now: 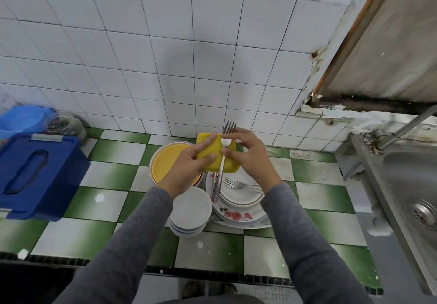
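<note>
Fork under sponge scrub, centre of frame.
Right hand (248,153) pinches the fork (221,167) just below its tines; left hand (189,164) grips the yellow sponge (212,150) against its shaft. Fork axis near vertical, tines upward, handle hanging over stacked plates (236,216).

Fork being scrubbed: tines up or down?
Up. The fork has its tines sticking out above the yellow sponge; its handle hangs down over the stacked plates.
</note>
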`<state>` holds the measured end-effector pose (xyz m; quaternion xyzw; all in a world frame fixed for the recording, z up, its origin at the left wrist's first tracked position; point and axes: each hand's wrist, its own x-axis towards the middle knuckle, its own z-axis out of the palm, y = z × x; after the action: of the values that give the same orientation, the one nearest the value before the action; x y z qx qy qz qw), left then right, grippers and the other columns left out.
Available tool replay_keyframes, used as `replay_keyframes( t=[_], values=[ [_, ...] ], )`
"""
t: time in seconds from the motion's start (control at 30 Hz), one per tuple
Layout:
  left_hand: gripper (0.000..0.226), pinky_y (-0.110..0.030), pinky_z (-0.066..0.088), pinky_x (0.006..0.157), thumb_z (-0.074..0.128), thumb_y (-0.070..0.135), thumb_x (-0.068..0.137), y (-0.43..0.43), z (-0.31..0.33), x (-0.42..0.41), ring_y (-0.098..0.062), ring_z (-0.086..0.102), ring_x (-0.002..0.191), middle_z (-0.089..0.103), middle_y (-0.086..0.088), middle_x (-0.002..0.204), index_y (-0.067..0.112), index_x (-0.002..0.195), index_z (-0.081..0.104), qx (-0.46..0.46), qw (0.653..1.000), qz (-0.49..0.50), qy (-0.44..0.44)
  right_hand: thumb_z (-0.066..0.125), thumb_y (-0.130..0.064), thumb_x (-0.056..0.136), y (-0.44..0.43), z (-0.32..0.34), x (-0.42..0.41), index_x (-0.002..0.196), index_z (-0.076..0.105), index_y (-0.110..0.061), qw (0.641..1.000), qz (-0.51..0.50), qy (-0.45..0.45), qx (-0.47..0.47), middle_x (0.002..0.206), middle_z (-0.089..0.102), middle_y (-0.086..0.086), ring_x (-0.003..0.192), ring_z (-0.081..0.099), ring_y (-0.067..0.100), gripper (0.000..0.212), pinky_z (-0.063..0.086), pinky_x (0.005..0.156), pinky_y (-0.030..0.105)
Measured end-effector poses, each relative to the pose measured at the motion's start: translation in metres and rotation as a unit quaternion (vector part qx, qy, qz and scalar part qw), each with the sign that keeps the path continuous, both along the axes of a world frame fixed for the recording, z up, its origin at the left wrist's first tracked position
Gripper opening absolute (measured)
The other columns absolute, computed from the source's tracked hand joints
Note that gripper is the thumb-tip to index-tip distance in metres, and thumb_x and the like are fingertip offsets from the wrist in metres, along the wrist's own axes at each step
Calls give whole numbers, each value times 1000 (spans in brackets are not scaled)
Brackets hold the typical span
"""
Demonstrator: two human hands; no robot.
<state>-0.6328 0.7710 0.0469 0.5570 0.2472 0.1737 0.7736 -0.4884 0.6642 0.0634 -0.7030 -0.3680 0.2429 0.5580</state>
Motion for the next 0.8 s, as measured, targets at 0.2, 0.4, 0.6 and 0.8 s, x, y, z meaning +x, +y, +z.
replay_keyframes(
  t=[0.2,0.4,0.6,0.8],
  values=[
    [50,-35,56,88,68,17,79,4,5,-4,-30,58,121,53,-6,141,36,125,64,-33,998,-52,9,77,1,81,0,5,14,101,76,-17,991,10,132,16,102,72,0,85,65,3,27,56,88,33],
    [42,-43,53,99,71,22,78,0,7,-8,-30,55,125,49,0,145,42,114,72,-19,994,-101,31,70,4,87,-1,8,28,101,74,-18,977,-61,183,85,94,76,-7,82,68,5,27,53,77,20],
    [48,-35,56,91,68,20,80,-3,16,-1,-27,56,124,51,0,143,37,125,63,-20,996,-81,19,70,0,89,-1,3,25,104,73,-20,976,-77,183,89,110,72,1,85,67,6,25,54,78,23],
    [44,-31,57,88,66,15,88,-3,19,-5,-20,58,118,53,9,137,38,126,62,-1,992,-118,43,69,2,89,-4,6,28,107,73,-18,975,-90,177,95,107,74,-3,90,68,5,26,53,78,17]
  ],
)
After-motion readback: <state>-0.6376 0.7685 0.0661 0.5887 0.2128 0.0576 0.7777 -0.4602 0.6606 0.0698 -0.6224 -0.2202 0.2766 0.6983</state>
